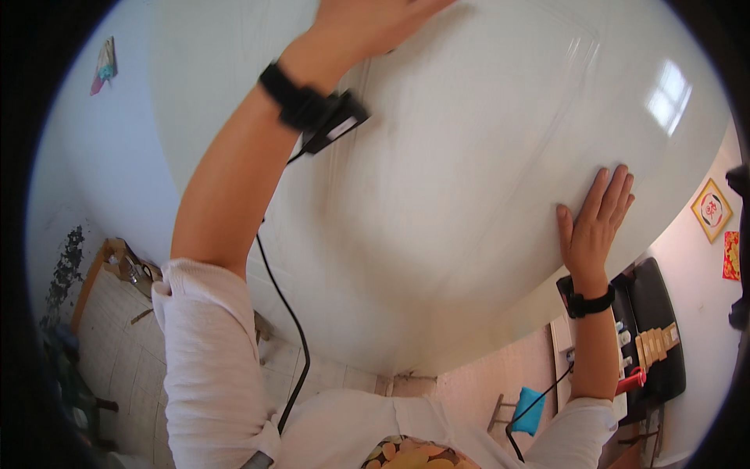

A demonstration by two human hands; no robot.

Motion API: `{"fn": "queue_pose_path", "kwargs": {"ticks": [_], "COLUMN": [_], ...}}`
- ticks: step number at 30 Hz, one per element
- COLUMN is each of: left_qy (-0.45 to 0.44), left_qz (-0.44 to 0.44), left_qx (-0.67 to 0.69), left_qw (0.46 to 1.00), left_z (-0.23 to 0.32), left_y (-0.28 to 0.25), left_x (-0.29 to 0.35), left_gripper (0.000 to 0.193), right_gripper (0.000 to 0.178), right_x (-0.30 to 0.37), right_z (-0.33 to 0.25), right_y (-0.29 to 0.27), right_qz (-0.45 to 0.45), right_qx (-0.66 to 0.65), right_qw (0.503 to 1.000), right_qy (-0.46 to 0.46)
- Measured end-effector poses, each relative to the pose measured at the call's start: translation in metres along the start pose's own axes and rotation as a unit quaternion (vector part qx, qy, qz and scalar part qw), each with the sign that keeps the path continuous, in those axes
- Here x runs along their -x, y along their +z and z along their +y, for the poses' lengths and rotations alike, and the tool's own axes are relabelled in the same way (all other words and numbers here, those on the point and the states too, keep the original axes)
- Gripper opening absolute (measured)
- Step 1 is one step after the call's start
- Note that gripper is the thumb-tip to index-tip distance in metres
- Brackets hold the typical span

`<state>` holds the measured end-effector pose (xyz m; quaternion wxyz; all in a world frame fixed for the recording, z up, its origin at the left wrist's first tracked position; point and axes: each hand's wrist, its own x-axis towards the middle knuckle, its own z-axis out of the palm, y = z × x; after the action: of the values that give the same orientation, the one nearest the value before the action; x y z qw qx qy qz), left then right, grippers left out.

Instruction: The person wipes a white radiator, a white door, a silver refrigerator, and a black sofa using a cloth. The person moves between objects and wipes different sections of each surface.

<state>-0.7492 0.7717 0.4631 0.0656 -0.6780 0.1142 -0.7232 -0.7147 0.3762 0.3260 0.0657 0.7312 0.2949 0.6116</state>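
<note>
A large, glossy off-white panel (453, 195) fills most of the view, and its surface reflects a window at the upper right. My left hand (367, 27) reaches up to its top part; the fingers stretch out toward the right and are partly cut off by the picture's edge. Flat against the panel's right side lies my right hand (595, 227), fingers extended and thumb apart, holding nothing. Each wrist wears a black strap with a small device, the left one (312, 109) slightly blurred, the right one (582, 298) sharper. Black cables run down from both.
A black chair (648, 328) with brown cardboard pieces (656, 344) stands at the lower right, near a red object (631, 381) and a blue cushion (529, 411). An open cardboard box (125, 262) sits at the left. A framed picture (712, 210) hangs on the right wall.
</note>
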Motion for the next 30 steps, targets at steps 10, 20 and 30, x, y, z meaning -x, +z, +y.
{"fn": "queue_pose_path", "kwargs": {"ticks": [10, 20, 30], "left_qy": [0.200, 0.258, 0.107], "left_qz": [-0.172, -0.439, -0.304], "left_qx": [0.261, 0.250, 0.047], "left_qw": [0.929, 0.824, 0.946], "left_z": [0.144, 0.134, 0.015], "left_y": [0.001, -0.061, -0.059], "left_x": [0.142, 0.446, 0.336], "left_gripper": [0.075, 0.013, 0.059], "right_gripper": [0.079, 0.080, 0.080], "right_x": [0.008, 0.012, 0.014], "right_z": [0.006, 0.012, 0.015], "right_y": [0.012, 0.022, 0.026], "right_qz": [0.031, 0.036, 0.062], "right_qx": [-0.004, 0.012, 0.020], "right_qw": [0.999, 0.999, 0.996], "right_qy": [-0.032, -0.033, -0.059]}}
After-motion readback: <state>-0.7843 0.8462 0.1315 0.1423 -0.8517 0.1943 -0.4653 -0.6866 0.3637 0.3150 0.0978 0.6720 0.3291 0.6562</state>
